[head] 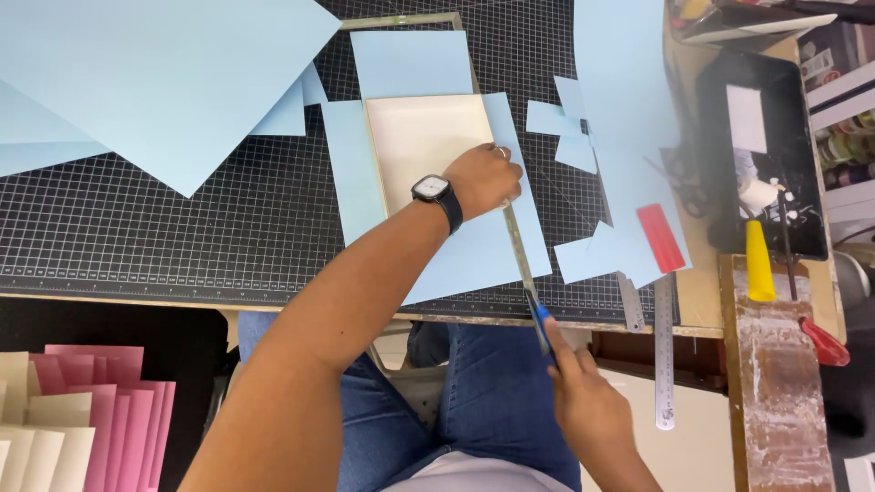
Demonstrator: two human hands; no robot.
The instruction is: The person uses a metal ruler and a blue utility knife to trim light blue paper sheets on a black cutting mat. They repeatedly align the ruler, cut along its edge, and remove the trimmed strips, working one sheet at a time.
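Light blue paper sheet [474, 255] lies on the gridded cutting mat [182, 219], cream board [424, 137] on top. Your left hand [483, 178], arm stretched across, presses fingers-curled on a metal ruler [515, 241] along the sheet's right side. Your right hand [583, 392] is clenched on a blue-handled knife [540, 319] at the bench's near edge.

craft workshop | gridded cutting mat [182, 228] | steel ruler [664, 355] | light blue paper sheets [164, 82] | scissors [688, 187]
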